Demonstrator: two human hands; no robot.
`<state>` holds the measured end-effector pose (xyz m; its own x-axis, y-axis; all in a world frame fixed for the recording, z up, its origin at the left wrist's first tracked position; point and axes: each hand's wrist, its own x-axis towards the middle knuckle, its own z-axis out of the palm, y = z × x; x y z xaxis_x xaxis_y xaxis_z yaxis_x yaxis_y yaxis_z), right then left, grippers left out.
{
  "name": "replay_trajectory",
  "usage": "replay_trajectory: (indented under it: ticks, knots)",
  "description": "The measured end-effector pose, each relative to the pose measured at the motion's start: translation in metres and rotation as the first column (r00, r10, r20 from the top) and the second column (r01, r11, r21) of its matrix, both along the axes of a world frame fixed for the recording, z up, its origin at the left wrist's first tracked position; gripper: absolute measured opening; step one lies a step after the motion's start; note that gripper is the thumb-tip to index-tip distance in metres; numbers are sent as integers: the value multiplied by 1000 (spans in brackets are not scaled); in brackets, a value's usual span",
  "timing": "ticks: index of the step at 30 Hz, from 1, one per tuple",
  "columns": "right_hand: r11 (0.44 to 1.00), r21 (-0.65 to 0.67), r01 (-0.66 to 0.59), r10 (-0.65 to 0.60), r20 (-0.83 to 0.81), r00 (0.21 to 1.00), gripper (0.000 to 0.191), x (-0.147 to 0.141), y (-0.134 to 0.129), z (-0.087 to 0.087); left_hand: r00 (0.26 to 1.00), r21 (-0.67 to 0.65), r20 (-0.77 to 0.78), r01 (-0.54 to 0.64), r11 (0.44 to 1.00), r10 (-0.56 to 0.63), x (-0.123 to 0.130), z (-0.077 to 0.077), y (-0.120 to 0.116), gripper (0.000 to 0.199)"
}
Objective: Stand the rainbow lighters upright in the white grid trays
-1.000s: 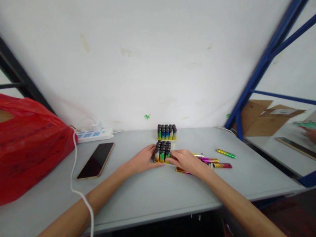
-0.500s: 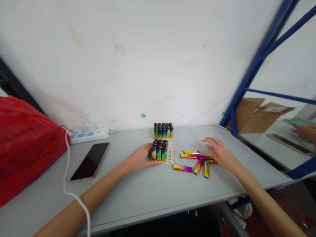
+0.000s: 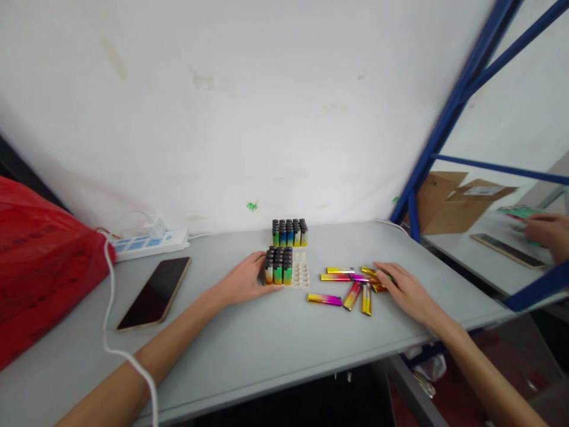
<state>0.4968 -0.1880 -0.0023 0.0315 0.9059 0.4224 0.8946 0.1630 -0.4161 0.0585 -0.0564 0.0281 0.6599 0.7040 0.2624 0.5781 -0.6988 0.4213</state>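
Observation:
My left hand (image 3: 245,280) is wrapped round the left side of a block of upright lighters (image 3: 278,265) with black tops. These stand in a white tray (image 3: 301,275) whose right part shows bare sockets. Behind it stands a second block of upright lighters (image 3: 290,232). My right hand (image 3: 402,290) is at the right end of a loose pile of shiny yellow, red and purple lighters (image 3: 354,296). Its fingers are closed at a lighter with some green showing, partly hidden by the hand.
A phone (image 3: 154,293) lies at the left, near a power strip (image 3: 151,243), a white cable (image 3: 106,320) and a red bag (image 3: 48,267). Right of the blue frame (image 3: 413,216) are a cardboard box (image 3: 453,204), another phone (image 3: 507,251) and another person's hand (image 3: 549,232).
My right hand has come down onto the right end of the loose pile and its fingers have closed. My left hand keeps its hold on the block. The view has shifted slightly.

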Motion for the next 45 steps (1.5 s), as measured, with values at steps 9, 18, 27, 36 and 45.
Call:
replay_trajectory:
  ticks: [9, 18, 27, 36, 45]
  knots:
    - [1000, -5, 25, -23, 206, 978, 76, -81, -16, -10, 998, 13, -17, -55, 998, 56, -7, 0, 3, 66]
    - [999, -32, 7, 4, 322, 947, 62, -111, 25, -5, 998, 19, 23, -54, 998, 54, -8, -6, 4, 70]
    - [993, -110, -37, 73, 343, 936, 55, -99, 62, 1, 996, 0, 34, -77, 997, 77, -7, -4, 3, 71]
    - [994, -67, -89, 102, 235, 967, 45, -75, 85, -8, 999, 21, 31, -29, 999, 28, -11, -9, 8, 79]
    - [995, 49, -92, 98, -130, 987, 51, -96, 87, -10, 997, 18, 67, -34, 999, 33, 14, -17, -11, 84]
